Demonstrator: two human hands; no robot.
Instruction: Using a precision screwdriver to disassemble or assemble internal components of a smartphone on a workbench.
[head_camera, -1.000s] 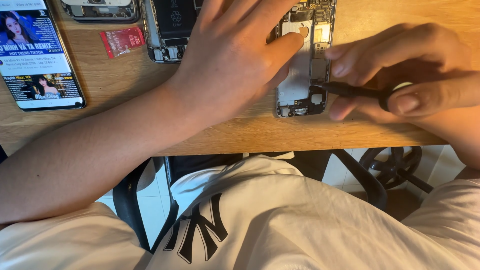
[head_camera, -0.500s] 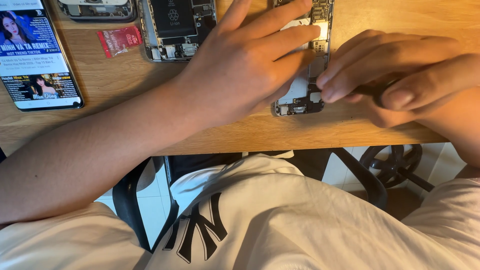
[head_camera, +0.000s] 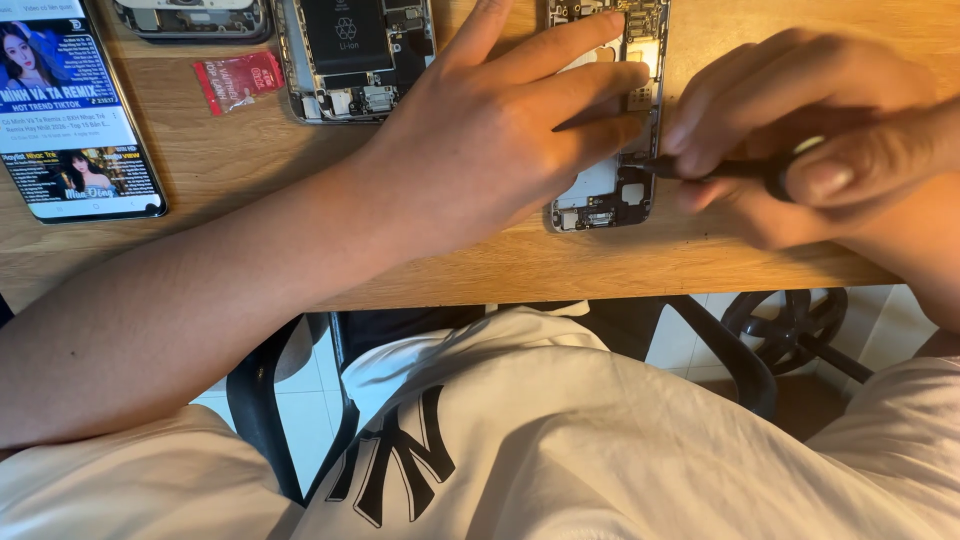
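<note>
Setting: small phone-repair bench. Light wooden tabletop (head_camera: 250, 190) carries two opened phone chassis: one with black battery (head_camera: 355, 55) left of the stripped silver one (head_camera: 610, 190). Lit smartphone (head_camera: 70, 125) further left. Black office chair base (head_camera: 800, 325) on white tiled floor (head_camera: 320, 390) below the table edge.

Screen and packet at our far left

We see a lit rectangular phone screen (head_camera: 72, 120) with colourful pictures; beside it lies a small red foil packet (head_camera: 238, 79).

Screwdriver (head_camera: 715, 168) tip visible again beneath right hand (head_camera: 800, 140).
</note>
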